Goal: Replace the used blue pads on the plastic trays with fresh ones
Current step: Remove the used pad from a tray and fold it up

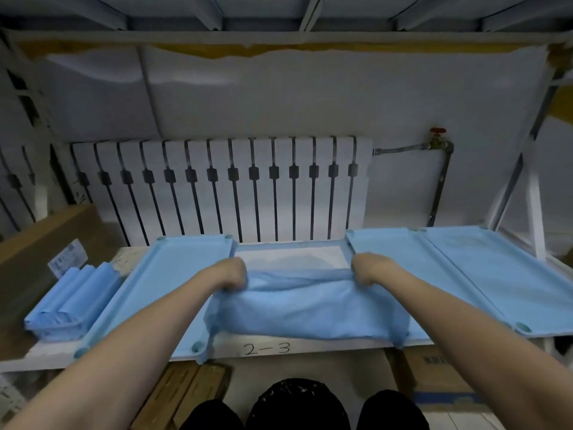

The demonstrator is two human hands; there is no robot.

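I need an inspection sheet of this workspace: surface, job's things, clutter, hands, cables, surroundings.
Surface: white shelf marked "2-3", carrying pale blue plastic trays side by side.
Job's things: crumpled blue pad on the middle tray; stack of folded blue pads at the shelf's left end.
Clutter: brown cardboard box behind the stack.
Hands: left hand and right hand each grip the pad.
Cables: nothing seen.
Surroundings: white ribbed radiator, grey pipe with red valve, black bag below.
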